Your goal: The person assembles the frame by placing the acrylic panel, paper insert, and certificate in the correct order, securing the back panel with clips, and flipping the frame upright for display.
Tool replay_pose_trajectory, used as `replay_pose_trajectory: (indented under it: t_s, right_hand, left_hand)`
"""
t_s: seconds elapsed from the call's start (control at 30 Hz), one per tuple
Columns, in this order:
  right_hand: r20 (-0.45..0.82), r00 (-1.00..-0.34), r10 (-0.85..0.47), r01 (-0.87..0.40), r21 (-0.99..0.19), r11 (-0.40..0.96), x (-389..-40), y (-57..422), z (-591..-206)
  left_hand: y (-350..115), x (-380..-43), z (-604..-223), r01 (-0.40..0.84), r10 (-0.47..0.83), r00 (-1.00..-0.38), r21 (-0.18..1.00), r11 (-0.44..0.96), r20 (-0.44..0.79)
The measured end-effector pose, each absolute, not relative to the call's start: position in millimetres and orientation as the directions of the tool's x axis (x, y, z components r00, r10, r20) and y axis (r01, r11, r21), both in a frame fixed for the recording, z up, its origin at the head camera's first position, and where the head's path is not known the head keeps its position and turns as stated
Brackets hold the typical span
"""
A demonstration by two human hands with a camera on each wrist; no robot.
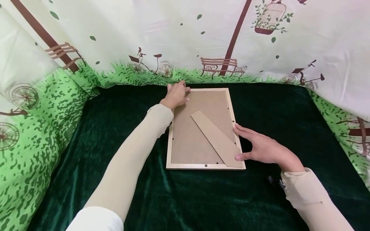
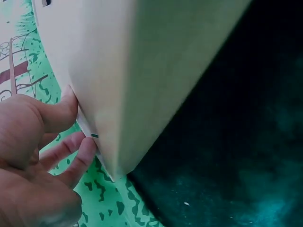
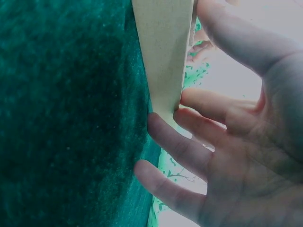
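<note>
A light wooden picture frame (image 1: 185, 144) lies face down on dark green velvet, its brown backing board upward. A tan easel stand (image 1: 214, 139) slants across the back toward the near right corner. My left hand (image 1: 176, 95) rests at the far left corner; in the left wrist view its thumb and fingertips touch the edge of the frame's side (image 2: 142, 71). At the right edge is my right hand (image 1: 263, 147), thumb by the stand's wide end and fingers along the frame's outer side. The right wrist view shows those fingers fairly straight against the frame's side (image 3: 163, 52).
The green velvet cloth (image 1: 127, 199) spreads under the frame and all round it. Behind and at both sides hangs a white curtain (image 1: 173, 32) printed with benches, bicycles and grass, its lower hem meeting the velvet just beyond the frame.
</note>
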State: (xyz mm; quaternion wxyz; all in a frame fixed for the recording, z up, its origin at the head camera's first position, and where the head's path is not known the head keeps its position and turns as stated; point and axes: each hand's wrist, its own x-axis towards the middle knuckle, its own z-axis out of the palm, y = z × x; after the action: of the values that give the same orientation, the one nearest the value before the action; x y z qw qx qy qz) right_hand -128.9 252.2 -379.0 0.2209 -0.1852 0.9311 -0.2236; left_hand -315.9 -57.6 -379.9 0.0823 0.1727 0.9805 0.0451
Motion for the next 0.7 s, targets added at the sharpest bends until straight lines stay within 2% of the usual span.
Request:
replay_pose_trajectory:
  t_s: [0.2,0.4,0.7]
  right_hand:
    - [-0.322,-0.833,-0.451,-0.258,-0.495,0.83,-128,252,-378]
    - [-0.311,-0.832,-0.46,-0.268,-0.502,0.823,-128,253,-378]
    - [-0.309,-0.831,-0.463,-0.273,-0.497,0.823,-128,252,-379]
  left_hand:
    - [-58,-313,-379,0.305,0.327,-0.935,0.16,0.939,-0.137]
    - [-62,-311,-379,0.266,0.313,-0.939,0.277,0.923,-0.141]
    - [-76,-305,-372,0.267,0.353,-0.914,0.357,0.895,-0.201]
